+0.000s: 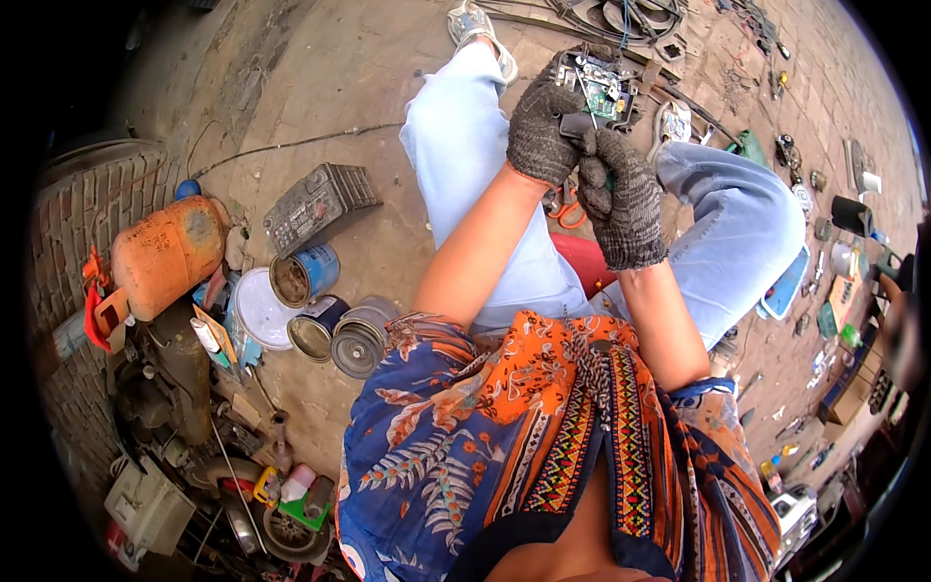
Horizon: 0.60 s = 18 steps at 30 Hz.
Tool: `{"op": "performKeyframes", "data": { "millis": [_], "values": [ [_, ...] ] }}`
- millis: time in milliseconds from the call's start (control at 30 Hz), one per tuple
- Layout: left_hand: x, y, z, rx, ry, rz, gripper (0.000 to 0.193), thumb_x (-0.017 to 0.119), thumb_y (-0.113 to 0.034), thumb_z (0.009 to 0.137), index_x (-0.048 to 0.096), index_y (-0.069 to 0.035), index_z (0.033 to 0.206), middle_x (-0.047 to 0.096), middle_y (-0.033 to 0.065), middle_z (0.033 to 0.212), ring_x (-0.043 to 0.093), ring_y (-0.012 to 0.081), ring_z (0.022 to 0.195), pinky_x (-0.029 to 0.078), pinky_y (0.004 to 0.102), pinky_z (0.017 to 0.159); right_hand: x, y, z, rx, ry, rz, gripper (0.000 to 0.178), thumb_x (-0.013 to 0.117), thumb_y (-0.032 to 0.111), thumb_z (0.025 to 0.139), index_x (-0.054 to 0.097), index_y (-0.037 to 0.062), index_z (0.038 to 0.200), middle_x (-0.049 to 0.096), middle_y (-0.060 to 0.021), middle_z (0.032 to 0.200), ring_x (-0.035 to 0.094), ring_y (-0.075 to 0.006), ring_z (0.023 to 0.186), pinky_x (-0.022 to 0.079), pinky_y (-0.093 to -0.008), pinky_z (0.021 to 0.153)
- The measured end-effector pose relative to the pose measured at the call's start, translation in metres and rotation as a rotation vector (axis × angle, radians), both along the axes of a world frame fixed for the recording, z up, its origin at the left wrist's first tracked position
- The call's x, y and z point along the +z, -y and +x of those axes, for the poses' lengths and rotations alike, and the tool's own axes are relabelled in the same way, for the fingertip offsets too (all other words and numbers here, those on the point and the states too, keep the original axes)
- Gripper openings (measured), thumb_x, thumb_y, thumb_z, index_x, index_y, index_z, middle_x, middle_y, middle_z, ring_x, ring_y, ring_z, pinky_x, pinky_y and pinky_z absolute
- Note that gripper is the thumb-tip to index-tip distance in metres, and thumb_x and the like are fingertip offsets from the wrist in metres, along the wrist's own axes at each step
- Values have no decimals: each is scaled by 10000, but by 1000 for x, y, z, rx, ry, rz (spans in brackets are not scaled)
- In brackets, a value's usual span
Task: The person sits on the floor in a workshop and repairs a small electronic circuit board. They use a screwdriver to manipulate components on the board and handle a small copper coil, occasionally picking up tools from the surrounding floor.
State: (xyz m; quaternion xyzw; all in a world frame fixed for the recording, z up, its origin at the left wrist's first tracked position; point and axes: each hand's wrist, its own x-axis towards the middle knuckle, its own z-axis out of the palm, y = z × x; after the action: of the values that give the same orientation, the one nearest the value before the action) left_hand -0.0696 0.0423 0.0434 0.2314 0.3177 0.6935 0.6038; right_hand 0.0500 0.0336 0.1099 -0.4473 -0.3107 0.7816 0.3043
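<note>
I sit with my knees apart in pale jeans. Both my hands wear dark grey knitted gloves. My left hand (545, 126) grips the near side of a small black device with an exposed green circuit board (603, 89), held above my knees. My right hand (624, 199) is closed just below the device, its fingers pressing on the lower edge; a thin tool may be in it, but the glove hides this. Orange-handled pliers (567, 209) lie below the hands, between my legs.
On the ground to my left lie several open tin cans (304, 274), a white lid (264, 308), a grey ribbed box (315, 202) and an orange gas cylinder (167, 254). Small parts and tools are scattered at right, cables at the top.
</note>
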Motion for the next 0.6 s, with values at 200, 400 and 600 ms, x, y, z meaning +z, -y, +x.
{"op": "performKeyframes", "data": {
  "millis": [200,400,600],
  "values": [
    [11,-2,1,-55,632,80,366,500,-85,792,501,50,1132,618,161,906,619,210,584,541,297,461,3,5,-5,-5,-328,-192,191,484,229,929,561,56,901,485,10,562,347,-71,327,287,-202,306],
    [-23,-2,-7,-241,845,269,356,483,-179,850,507,41,1129,615,175,983,636,268,785,561,387,655,2,2,1,77,-556,-313,222,459,231,939,569,40,924,502,-3,585,345,-66,333,287,-199,319],
    [17,-2,-7,-196,909,298,382,465,-294,862,548,-7,1100,609,154,1060,606,283,950,512,412,836,16,-4,2,84,-437,-286,238,458,248,950,561,34,963,507,3,597,388,-60,367,322,-201,349]
  ]
}}
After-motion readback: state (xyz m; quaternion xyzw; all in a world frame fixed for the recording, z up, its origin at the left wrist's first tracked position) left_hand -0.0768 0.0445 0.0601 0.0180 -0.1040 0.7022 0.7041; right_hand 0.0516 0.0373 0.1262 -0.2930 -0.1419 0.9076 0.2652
